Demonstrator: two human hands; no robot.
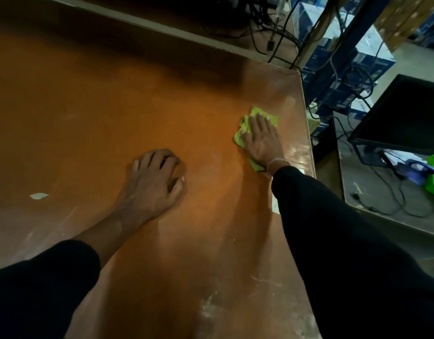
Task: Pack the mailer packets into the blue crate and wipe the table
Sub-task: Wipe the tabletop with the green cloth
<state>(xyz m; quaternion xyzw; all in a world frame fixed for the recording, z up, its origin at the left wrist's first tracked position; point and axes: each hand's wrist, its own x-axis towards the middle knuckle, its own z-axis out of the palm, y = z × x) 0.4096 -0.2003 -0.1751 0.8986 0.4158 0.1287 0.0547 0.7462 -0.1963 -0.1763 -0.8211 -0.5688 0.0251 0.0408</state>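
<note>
A crumpled lime-green cloth (pixel 243 135) lies on the brown table (pixel 101 113) near its right edge. My right hand (pixel 262 140) lies flat on the cloth with straight fingers, pressing it to the tabletop. My left hand (pixel 157 179) rests on the table's middle with fingers bent and fingertips on the surface, holding nothing. No mailer packets and no blue crate are in view.
A raised ledge (pixel 162 28) with tangled black cables runs along the table's far side. A small pale scrap (pixel 38 195) sticks to the table at left. Right of the table stand a dark monitor (pixel 404 113), stacked blue boxes (pixel 338 74) and a lower surface with cables.
</note>
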